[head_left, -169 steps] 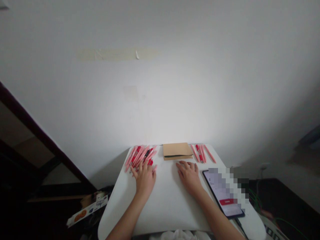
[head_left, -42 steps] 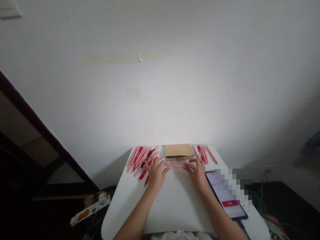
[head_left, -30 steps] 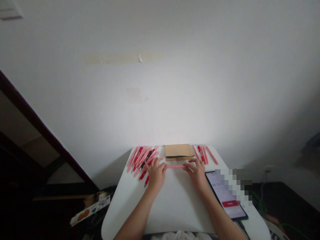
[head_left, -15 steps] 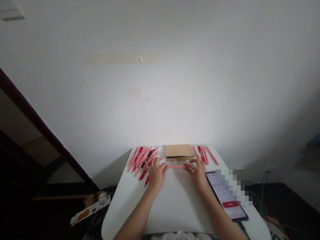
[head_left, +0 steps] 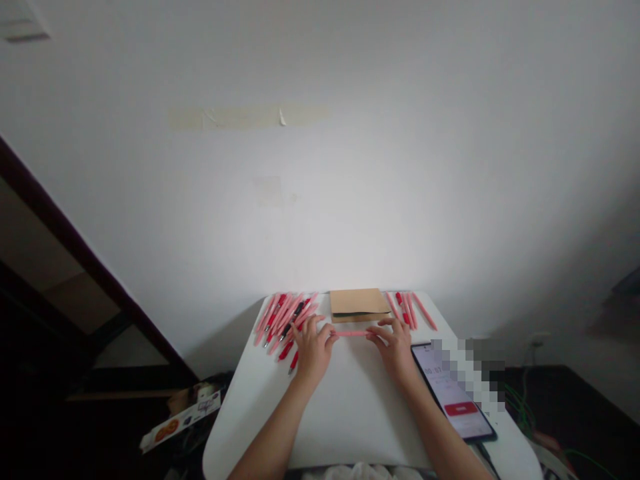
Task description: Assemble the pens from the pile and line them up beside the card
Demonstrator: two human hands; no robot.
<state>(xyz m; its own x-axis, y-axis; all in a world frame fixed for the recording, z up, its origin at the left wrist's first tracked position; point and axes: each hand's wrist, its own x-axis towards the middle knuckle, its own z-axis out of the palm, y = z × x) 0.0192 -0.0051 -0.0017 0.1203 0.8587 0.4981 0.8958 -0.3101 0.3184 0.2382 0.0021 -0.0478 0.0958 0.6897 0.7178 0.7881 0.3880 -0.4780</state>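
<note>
1. Watching the head view, I find one pink pen (head_left: 351, 333) between both hands, on the near side of the brown booklet (head_left: 360, 303).
2. The left hand (head_left: 314, 350) pinches one end, the right hand (head_left: 396, 350) the other; neither is nearer.
3. Its long axis runs sideways, almost level; which end is the tip, I cannot tell.

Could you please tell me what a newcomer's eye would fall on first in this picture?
Probably the pink pen, held crosswise by its ends in the left grip and right grip, over the white table. Next come the jumbled pens at the table's far left, and the phone with its lit screen on the right.
</note>
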